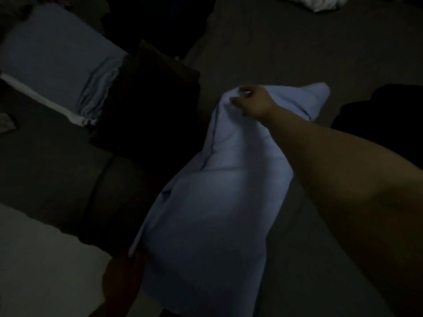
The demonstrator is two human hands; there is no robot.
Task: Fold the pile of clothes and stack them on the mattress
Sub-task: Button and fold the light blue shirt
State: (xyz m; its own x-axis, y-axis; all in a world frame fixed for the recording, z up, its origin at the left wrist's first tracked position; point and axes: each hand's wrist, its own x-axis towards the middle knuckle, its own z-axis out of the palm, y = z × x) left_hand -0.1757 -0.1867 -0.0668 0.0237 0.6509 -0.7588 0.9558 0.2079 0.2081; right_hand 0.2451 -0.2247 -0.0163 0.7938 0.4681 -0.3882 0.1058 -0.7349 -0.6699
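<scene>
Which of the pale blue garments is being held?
The unfolded blue garment in the middle, pinched by the right hand; the other blue garment lies folded at upper left.

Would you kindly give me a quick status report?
Right hand pinching light blue garment at far end. Left hand gripping near edge. Dark folded clothes lying alongside.

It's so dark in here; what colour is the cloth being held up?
Pale blue, plain, no pattern visible. The garment shows best in the head view, the only one.
</scene>
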